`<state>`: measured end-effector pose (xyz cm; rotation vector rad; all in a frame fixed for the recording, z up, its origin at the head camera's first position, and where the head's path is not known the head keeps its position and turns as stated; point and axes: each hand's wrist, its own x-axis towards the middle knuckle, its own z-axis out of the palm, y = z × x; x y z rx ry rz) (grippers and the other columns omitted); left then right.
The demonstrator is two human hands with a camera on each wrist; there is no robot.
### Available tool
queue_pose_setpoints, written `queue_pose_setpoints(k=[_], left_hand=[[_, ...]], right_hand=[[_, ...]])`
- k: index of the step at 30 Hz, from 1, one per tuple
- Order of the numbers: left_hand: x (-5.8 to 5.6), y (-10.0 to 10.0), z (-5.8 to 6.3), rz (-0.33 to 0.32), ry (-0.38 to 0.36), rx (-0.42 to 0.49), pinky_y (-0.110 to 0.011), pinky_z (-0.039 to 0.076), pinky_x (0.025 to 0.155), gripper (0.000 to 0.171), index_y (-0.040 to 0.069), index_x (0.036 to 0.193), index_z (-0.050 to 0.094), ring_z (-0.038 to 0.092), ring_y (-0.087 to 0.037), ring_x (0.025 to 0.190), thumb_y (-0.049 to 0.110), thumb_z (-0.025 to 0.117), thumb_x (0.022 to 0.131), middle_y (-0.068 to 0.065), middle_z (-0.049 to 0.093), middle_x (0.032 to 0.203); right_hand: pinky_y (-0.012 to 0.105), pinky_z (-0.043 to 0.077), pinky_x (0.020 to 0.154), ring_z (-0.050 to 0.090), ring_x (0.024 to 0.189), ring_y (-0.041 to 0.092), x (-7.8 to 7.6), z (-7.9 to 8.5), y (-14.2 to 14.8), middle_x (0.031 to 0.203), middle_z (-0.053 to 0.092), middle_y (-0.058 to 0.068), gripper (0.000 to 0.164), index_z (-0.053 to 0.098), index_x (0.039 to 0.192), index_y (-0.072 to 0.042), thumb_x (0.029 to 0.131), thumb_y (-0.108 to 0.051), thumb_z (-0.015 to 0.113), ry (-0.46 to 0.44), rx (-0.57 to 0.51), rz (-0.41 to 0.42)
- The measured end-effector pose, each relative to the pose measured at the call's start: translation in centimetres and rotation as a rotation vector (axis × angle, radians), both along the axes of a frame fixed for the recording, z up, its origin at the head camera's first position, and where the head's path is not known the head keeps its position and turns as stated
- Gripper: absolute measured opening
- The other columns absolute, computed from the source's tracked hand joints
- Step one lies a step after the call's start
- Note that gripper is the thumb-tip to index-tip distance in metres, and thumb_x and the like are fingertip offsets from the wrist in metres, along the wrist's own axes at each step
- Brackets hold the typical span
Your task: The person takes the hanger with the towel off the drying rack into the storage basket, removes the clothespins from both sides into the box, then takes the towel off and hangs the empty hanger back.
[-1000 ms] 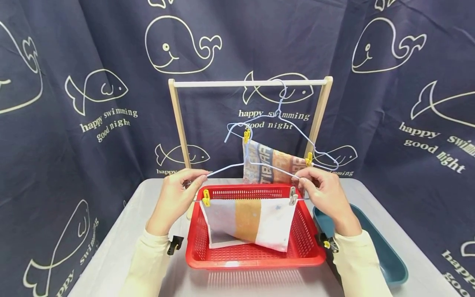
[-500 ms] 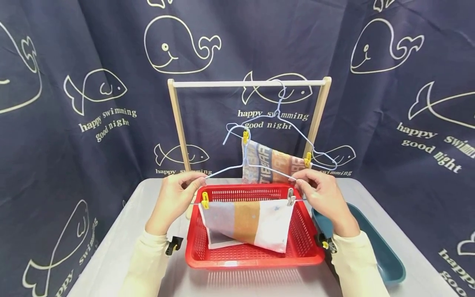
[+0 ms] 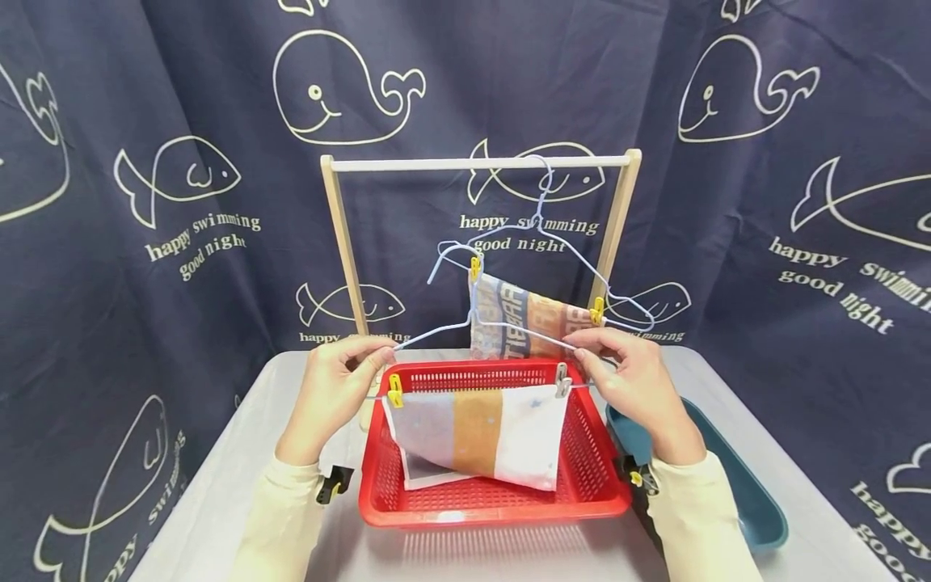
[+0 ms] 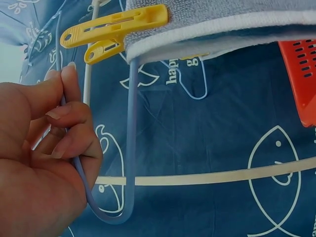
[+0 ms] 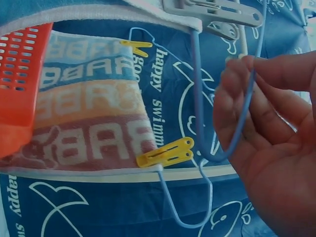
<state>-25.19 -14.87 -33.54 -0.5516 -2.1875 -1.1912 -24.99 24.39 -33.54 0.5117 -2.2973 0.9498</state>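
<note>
Between my two hands I hold a light blue hanger (image 3: 440,327) above the basket. My left hand (image 3: 330,388) pinches its left shoulder between thumb and fingers, and my right hand (image 3: 633,384) pinches the right one. From its lower bar hangs a small towel (image 3: 476,432) in grey, ochre and white. A yellow clothespin (image 4: 116,29) fastens the left corner; a grey clothespin (image 5: 217,12) fastens the right. The hanger's hook (image 3: 458,249) points up and to the left, free of the rail. Its left end loops below my left fingers in the left wrist view.
A red plastic basket (image 3: 498,517) stands under the towel. Behind it rises a wooden rack with a white rail (image 3: 436,165), carrying another blue hanger (image 3: 575,246) with a lettered towel (image 3: 520,311) held by yellow clothespins. A teal tray (image 3: 760,501) lies at the right.
Both hands still hold the hanger at nearly the same height. The whole scene has shifted slightly left in the head view, and the hook has turned a little.
</note>
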Motion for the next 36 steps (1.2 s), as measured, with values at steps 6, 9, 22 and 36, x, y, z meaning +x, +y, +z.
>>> queue_pose_setpoints(k=[6, 9, 22, 36], left_hand=[[0.1, -0.3, 0.1, 0.022, 0.019, 0.006, -0.023, 0.045, 0.054, 0.016, 0.019, 0.104, 0.083, 0.056, -0.012, 0.06, 0.012, 0.082, 0.089, 0.01, 0.068, 0.072], [0.1, -0.3, 0.1, 0.032, 0.029, 0.005, -0.023, 0.044, 0.053, 0.016, 0.018, 0.104, 0.083, 0.055, -0.012, 0.06, 0.012, 0.082, 0.089, 0.01, 0.066, 0.071], [0.1, -0.3, 0.2, 0.047, 0.051, -0.005, -0.022, 0.043, 0.052, 0.016, 0.017, 0.105, 0.083, 0.056, -0.012, 0.06, 0.012, 0.081, 0.09, 0.01, 0.071, 0.076], [0.2, -0.1, 0.1, 0.024, 0.052, 0.0, -0.023, 0.042, 0.051, 0.017, 0.017, 0.106, 0.083, 0.054, -0.012, 0.058, 0.012, 0.082, 0.089, 0.008, 0.069, 0.074]], right_hand=[[0.008, 0.049, 0.089, 0.065, 0.087, 0.007, 0.5, 0.5, 0.2, 0.102, 0.076, 0.002, 0.031, 0.076, 0.114, -0.011, 0.087, 0.004, 0.077, 0.155, -0.078, 0.021], [0.009, 0.049, 0.085, 0.062, 0.083, 0.004, 0.8, 0.8, 0.3, 0.096, 0.074, 0.001, 0.027, 0.077, 0.108, -0.011, 0.086, 0.004, 0.077, 0.205, -0.072, 0.007], [0.02, 0.057, 0.066, 0.074, 0.079, 0.015, 1.9, 1.1, -0.1, 0.098, 0.078, -0.001, 0.035, 0.079, 0.117, -0.015, 0.083, -0.008, 0.085, 0.048, 0.121, 0.004], [0.025, 0.053, 0.058, 0.057, 0.063, 0.006, 1.4, 0.5, -0.9, 0.073, 0.064, -0.008, 0.047, 0.074, 0.129, -0.015, 0.084, -0.017, 0.087, -0.055, 0.234, 0.039]])
